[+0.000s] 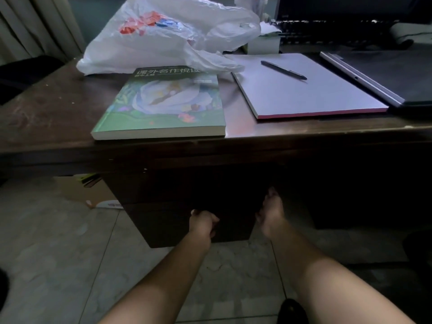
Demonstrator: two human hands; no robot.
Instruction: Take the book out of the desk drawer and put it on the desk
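Observation:
A green paperback book (163, 106) with a white flower on its cover lies flat on the dark wooden desk (46, 118), close to the front edge. Below it is the dark drawer unit (182, 195); its fronts look closed, though the shadow hides the seams. My left hand (203, 223) is curled at the lower drawer front, fingers closed as if around a handle that I cannot make out. My right hand (271, 213) rests flat, fingers extended, against the unit's right side.
A white plastic bag (163, 33) sits behind the book. To the right lie a white notepad (308, 87) with a black pen (284, 70) and a closed laptop (378, 76). A keyboard (327, 29) is at the back. A cardboard box (88, 190) stands under the desk on the tiled floor.

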